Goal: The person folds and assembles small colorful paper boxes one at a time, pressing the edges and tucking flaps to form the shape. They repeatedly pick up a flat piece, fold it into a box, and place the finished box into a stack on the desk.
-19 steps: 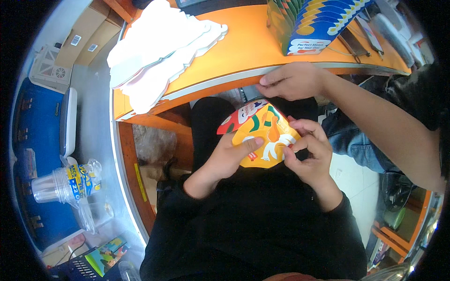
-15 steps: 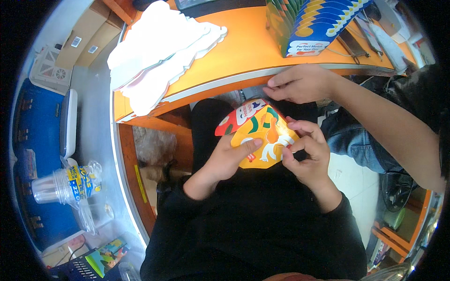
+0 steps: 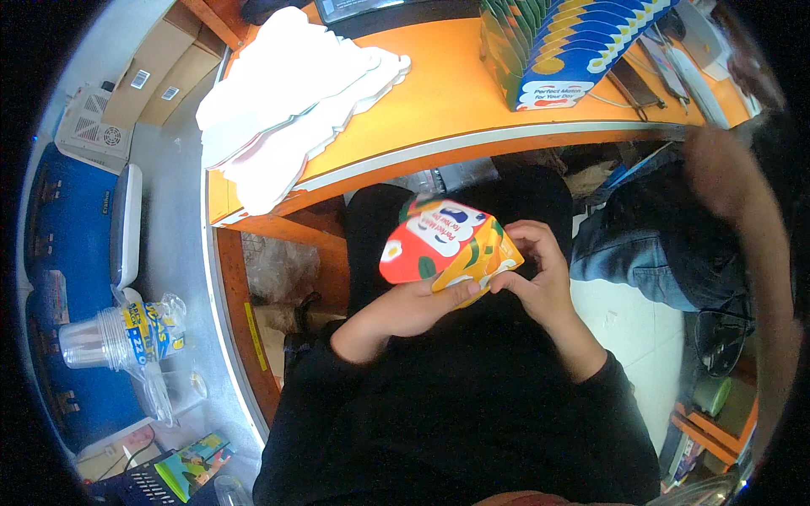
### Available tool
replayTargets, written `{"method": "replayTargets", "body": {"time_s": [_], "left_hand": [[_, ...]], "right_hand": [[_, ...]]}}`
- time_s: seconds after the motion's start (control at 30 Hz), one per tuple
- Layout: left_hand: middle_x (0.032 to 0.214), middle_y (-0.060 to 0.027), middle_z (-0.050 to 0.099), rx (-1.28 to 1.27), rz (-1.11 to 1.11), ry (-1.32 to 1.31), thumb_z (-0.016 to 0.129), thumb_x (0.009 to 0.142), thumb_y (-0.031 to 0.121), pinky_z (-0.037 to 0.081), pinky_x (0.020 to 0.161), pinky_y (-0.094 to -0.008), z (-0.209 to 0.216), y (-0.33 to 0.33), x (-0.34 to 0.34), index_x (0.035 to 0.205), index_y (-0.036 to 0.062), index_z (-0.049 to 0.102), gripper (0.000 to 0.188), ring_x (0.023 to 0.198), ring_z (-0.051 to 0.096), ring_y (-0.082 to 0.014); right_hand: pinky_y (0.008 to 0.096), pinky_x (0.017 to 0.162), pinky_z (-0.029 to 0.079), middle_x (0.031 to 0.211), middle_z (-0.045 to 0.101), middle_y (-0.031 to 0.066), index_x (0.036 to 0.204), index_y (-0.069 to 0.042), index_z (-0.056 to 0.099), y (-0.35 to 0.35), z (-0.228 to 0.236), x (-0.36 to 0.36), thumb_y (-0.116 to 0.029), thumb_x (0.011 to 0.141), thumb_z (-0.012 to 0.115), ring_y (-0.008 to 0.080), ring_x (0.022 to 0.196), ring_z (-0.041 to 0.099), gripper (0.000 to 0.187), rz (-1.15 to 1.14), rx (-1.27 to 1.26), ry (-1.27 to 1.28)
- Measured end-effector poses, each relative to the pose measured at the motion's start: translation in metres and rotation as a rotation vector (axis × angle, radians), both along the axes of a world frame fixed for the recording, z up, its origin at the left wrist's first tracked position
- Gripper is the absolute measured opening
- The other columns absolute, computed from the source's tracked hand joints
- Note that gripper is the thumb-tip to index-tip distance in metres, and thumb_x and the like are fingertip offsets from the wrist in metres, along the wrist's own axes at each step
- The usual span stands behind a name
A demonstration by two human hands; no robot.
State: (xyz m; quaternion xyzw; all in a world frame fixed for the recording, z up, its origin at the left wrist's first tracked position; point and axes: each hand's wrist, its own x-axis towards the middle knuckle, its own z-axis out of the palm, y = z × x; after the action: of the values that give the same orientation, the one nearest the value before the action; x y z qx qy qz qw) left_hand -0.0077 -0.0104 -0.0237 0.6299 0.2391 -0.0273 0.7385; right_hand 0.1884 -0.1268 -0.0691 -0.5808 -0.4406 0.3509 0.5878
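A small folding paper food carton (image 3: pixel 443 239), red on one face and yellow with printed pictures on another, is held over my lap. My left hand (image 3: pixel 413 309) grips its lower left side, with the thumb along the yellow panel. On the other side, my right hand (image 3: pixel 542 274) pinches the yellow panel's right edge between thumb and curled fingers. The carton is tilted, with its red face turned up. Its underside and some of my fingertips are hidden.
Ahead is an orange desk (image 3: pixel 439 80) with a pile of white die-cut card blanks (image 3: pixel 291 88) at left and nested blue-and-green cartons (image 3: pixel 565 63) at right. A co-worker's blurred arm (image 3: pixel 755 211) is at right. Wrapped plastic cups (image 3: pixel 110 337) lie on the left.
The carton has turned in my hands, so more of the red face shows and the yellow panel is angled away. The co-worker's hand has moved off to the right, away from the carton.
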Motion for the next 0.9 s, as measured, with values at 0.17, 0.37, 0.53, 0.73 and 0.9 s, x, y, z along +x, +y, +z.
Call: {"method": "replayTargets", "body": {"time_s": [0.17, 0.37, 0.53, 0.73, 0.9], "left_hand": [[0.122, -0.0164, 0.061, 0.858, -0.306, -0.335, 0.059, 0.096, 0.02, 0.046, 0.099, -0.0388, -0.026, -0.004, 0.008, 0.131, 0.0045, 0.052, 0.039, 0.117, 0.057, -0.031], [0.132, -0.0137, 0.057, -0.159, -0.535, -0.305, 0.068, 0.091, 0.025, 0.048, 0.098, -0.0397, -0.034, 0.014, -0.003, 0.14, 0.0033, 0.043, 0.059, 0.119, 0.057, -0.0265], [0.134, -0.0132, 0.054, -0.338, -0.107, -0.15, 0.06, 0.097, 0.029, 0.043, 0.102, -0.0351, -0.021, 0.008, 0.009, 0.147, 0.0026, 0.032, 0.063, 0.12, 0.054, -0.0196], [0.133, -0.013, 0.054, -0.335, -0.244, -0.158, 0.056, 0.098, 0.022, 0.043, 0.103, -0.0355, -0.027, 0.001, 0.013, 0.146, 0.0028, 0.034, 0.056, 0.121, 0.053, -0.02], [0.13, -0.0138, 0.056, -0.293, -0.36, -0.191, 0.056, 0.098, 0.025, 0.044, 0.102, -0.0362, -0.033, 0.003, 0.016, 0.144, 0.0019, 0.037, 0.054, 0.12, 0.054, -0.022]], "right_hand": [[0.0345, 0.103, 0.043, 0.139, 0.047, 0.0127, 0.148, -0.007, 0.033, 0.002, 0.006, 0.013, -0.046, 0.071, 0.084, 0.0218, 0.124, 0.051, 0.1, 0.178, -0.217, 0.804], [0.0397, 0.112, 0.034, 0.148, 0.033, 0.0175, 0.154, -0.009, 0.018, -0.004, 0.017, -0.006, -0.025, 0.077, 0.078, 0.0283, 0.134, 0.041, 0.099, 0.101, -0.296, 0.501], [0.0437, 0.115, 0.026, 0.155, 0.02, 0.0228, 0.154, -0.005, 0.015, -0.015, 0.009, -0.011, -0.029, 0.085, 0.071, 0.0351, 0.14, 0.034, 0.092, 0.059, -0.198, -0.127], [0.0476, 0.113, 0.026, 0.151, 0.038, 0.0239, 0.15, -0.002, 0.032, -0.021, 0.007, -0.002, -0.038, 0.088, 0.065, 0.0447, 0.14, 0.032, 0.079, -0.015, -0.071, -0.476], [0.0498, 0.112, 0.028, 0.144, 0.048, 0.0198, 0.132, -0.006, 0.057, -0.032, 0.019, -0.001, -0.036, 0.089, 0.065, 0.0406, 0.138, 0.037, 0.053, 0.032, -0.108, -0.648]]}}
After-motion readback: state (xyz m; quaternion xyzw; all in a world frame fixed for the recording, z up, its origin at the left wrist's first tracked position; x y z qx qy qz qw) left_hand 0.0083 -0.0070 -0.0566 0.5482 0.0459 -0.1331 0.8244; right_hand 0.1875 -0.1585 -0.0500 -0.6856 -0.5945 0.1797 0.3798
